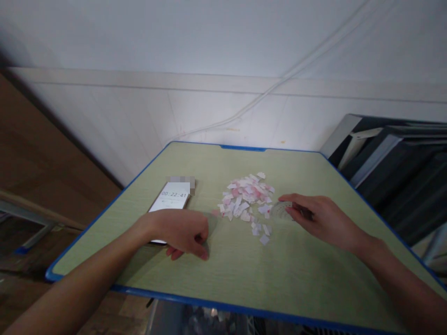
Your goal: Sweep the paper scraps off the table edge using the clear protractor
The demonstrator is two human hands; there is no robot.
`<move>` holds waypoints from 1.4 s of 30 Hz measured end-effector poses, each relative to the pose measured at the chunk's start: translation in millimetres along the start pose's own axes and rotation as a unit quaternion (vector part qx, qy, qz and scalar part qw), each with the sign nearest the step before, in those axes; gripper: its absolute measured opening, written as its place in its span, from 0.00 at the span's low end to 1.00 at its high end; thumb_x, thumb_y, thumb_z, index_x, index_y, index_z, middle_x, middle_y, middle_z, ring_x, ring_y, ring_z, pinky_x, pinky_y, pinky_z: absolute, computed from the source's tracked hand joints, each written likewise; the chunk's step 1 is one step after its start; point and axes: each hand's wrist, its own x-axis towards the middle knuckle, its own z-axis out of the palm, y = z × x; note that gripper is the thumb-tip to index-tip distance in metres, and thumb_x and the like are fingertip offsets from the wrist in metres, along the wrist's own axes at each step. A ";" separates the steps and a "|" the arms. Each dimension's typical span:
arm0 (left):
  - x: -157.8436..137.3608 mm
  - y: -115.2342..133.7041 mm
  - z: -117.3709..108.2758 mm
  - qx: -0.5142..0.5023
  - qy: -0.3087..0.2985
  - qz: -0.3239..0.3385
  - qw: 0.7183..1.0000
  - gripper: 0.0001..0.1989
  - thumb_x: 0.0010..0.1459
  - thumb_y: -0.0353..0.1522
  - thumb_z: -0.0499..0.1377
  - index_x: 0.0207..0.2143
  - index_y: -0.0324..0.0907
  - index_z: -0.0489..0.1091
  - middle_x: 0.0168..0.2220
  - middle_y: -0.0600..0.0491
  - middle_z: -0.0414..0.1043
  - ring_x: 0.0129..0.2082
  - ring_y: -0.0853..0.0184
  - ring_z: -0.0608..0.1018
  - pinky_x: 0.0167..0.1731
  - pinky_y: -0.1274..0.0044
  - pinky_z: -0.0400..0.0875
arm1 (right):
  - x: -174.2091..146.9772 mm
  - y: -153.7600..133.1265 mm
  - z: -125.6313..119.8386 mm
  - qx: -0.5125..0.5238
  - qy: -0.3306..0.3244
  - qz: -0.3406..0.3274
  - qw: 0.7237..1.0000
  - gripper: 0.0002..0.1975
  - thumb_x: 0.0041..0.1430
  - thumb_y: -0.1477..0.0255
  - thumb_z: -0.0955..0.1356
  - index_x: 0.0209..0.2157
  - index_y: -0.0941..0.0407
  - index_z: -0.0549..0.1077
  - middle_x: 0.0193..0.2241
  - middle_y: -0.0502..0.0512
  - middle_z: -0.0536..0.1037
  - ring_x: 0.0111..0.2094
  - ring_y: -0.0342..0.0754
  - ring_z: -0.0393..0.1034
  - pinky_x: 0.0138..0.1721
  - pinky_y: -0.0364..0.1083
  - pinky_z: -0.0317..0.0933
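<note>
My right hand (pixel 314 215) pinches a clear plastic protractor (pixel 282 211) between thumb and fingers, its curved edge facing a heap of small paper scraps (pixel 246 193). The scraps are white and pink, piled loosely on the green tabletop (pixel 223 274), with several strays nearer the front. My left hand (pixel 185 232) is closed, fingers curled under, left of the heap. A faint see-through shape shows beside its knuckles; I cannot make out what it is. Partly under that hand lies a phone (pixel 169 200) showing a timer at 00:22:41.
Blue edging (pixel 174 300) runs round the table. A white wall (pixel 223 111) with a cable (pixel 251 100) stands behind. Dark folders or panels (pixel 401 163) lean at the right, and a brown wooden board (pixel 49 149) is at the left. Below the front edge is a container of blurred items (pixel 206 318).
</note>
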 end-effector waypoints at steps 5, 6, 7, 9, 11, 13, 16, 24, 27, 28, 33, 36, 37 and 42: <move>-0.1 1.5 -0.3 -0.007 0.001 -0.005 1.000 0.17 0.52 0.34 0.54 0.12 0.43 0.57 0.08 0.59 0.59 0.10 0.71 0.66 0.11 0.81 0.59 | 0.7 1.2 1.3 -0.008 0.000 0.007 1.000 0.13 0.58 0.72 0.61 0.41 0.58 0.74 0.16 0.48 0.72 0.15 0.41 0.61 0.19 0.41 0.53; 0.0 1.6 -0.3 -0.008 0.000 -0.005 1.000 0.17 0.52 0.34 0.54 0.12 0.43 0.56 0.08 0.59 0.59 0.10 0.71 0.66 0.12 0.81 0.59 | 0.9 1.2 1.5 -0.021 0.003 0.008 1.000 0.13 0.58 0.72 0.61 0.41 0.58 0.75 0.17 0.49 0.72 0.15 0.41 0.62 0.20 0.41 0.53; 0.0 1.6 -0.3 -0.008 -0.001 -0.006 1.000 0.17 0.52 0.34 0.54 0.12 0.43 0.56 0.08 0.59 0.59 0.10 0.72 0.66 0.12 0.81 0.59 | 1.0 1.2 1.6 -0.032 0.009 0.011 0.999 0.14 0.58 0.73 0.61 0.41 0.59 0.75 0.17 0.49 0.73 0.15 0.41 0.62 0.20 0.41 0.53; 0.2 1.3 -0.2 -0.006 -0.004 -0.008 1.000 0.17 0.52 0.33 0.54 0.12 0.43 0.56 0.08 0.59 0.59 0.10 0.72 0.66 0.12 0.82 0.60 | 1.1 1.1 1.2 -0.027 0.022 0.017 0.999 0.14 0.58 0.72 0.61 0.41 0.60 0.75 0.17 0.50 0.73 0.15 0.41 0.61 0.19 0.41 0.53; 0.5 0.8 0.0 -0.004 -0.002 -0.006 1.000 0.18 0.52 0.33 0.54 0.12 0.43 0.56 0.08 0.59 0.60 0.10 0.72 0.66 0.12 0.81 0.60 | 1.0 0.8 0.6 0.009 0.006 0.009 1.000 0.13 0.58 0.72 0.61 0.40 0.59 0.74 0.17 0.48 0.72 0.14 0.40 0.60 0.18 0.40 0.51; 0.7 0.2 0.2 -0.005 0.000 -0.002 1.000 0.18 0.52 0.33 0.54 0.12 0.43 0.56 0.08 0.59 0.60 0.11 0.71 0.66 0.13 0.81 0.60 | 0.7 0.4 0.3 0.037 -0.025 -0.005 0.999 0.12 0.58 0.72 0.61 0.40 0.58 0.74 0.16 0.47 0.71 0.14 0.40 0.60 0.18 0.39 0.51; 0.7 0.1 0.4 -0.007 0.000 -0.003 1.000 0.18 0.52 0.34 0.54 0.12 0.43 0.56 0.08 0.58 0.61 0.11 0.70 0.67 0.13 0.80 0.61 | 0.2 0.1 0.3 0.020 -0.017 0.007 1.000 0.12 0.58 0.73 0.62 0.40 0.58 0.74 0.16 0.47 0.70 0.14 0.40 0.60 0.18 0.40 0.52; 0.2 1.8 0.2 -0.004 0.002 -0.013 1.000 0.18 0.52 0.34 0.55 0.12 0.43 0.56 0.08 0.59 0.60 0.11 0.71 0.66 0.12 0.81 0.60 | -0.5 -2.9 -1.1 0.066 -0.021 0.000 0.998 0.12 0.58 0.72 0.62 0.40 0.59 0.74 0.16 0.47 0.70 0.14 0.38 0.58 0.17 0.39 0.50; 0.2 1.7 0.3 -0.007 -0.001 -0.018 1.000 0.18 0.52 0.34 0.54 0.12 0.43 0.56 0.08 0.59 0.60 0.10 0.72 0.66 0.12 0.81 0.60 | -0.8 -5.4 -0.9 0.085 -0.056 -0.022 0.995 0.12 0.58 0.73 0.61 0.40 0.60 0.74 0.16 0.47 0.70 0.15 0.38 0.59 0.17 0.38 0.51; 0.1 1.7 0.3 -0.007 0.000 -0.014 1.000 0.18 0.52 0.34 0.54 0.12 0.43 0.56 0.08 0.59 0.60 0.10 0.72 0.66 0.12 0.81 0.60 | -0.8 -6.1 -0.9 0.082 -0.057 -0.023 0.995 0.12 0.58 0.73 0.61 0.40 0.60 0.74 0.17 0.47 0.70 0.15 0.38 0.59 0.18 0.38 0.52; -0.6 2.8 0.3 -0.004 0.006 -0.011 1.000 0.18 0.52 0.33 0.55 0.12 0.43 0.56 0.08 0.60 0.59 0.10 0.73 0.66 0.12 0.82 0.59 | -0.2 -8.1 0.1 0.085 -0.058 -0.015 0.995 0.12 0.58 0.73 0.62 0.39 0.59 0.74 0.18 0.48 0.71 0.16 0.39 0.60 0.18 0.38 0.52; -0.6 3.1 0.0 0.001 0.005 -0.010 1.000 0.18 0.53 0.33 0.54 0.12 0.42 0.56 0.08 0.60 0.59 0.10 0.73 0.65 0.12 0.82 0.59 | -0.6 -8.9 1.6 0.073 -0.053 -0.005 0.996 0.12 0.58 0.73 0.61 0.39 0.59 0.74 0.17 0.48 0.71 0.15 0.39 0.59 0.19 0.39 0.52; -0.6 2.9 0.0 0.000 0.003 -0.010 1.000 0.18 0.53 0.34 0.54 0.12 0.43 0.56 0.08 0.60 0.59 0.10 0.73 0.65 0.12 0.82 0.59 | -0.9 -9.3 2.1 0.072 -0.047 0.003 0.996 0.12 0.58 0.73 0.61 0.39 0.59 0.74 0.17 0.48 0.71 0.16 0.39 0.59 0.19 0.39 0.52; 0.1 0.8 0.2 0.000 0.004 -0.008 1.000 0.18 0.52 0.34 0.54 0.12 0.43 0.56 0.08 0.59 0.60 0.10 0.72 0.66 0.12 0.82 0.59 | -3.1 -11.3 1.4 0.130 -0.090 -0.010 0.987 0.12 0.58 0.73 0.61 0.40 0.60 0.74 0.16 0.47 0.68 0.15 0.38 0.58 0.18 0.38 0.50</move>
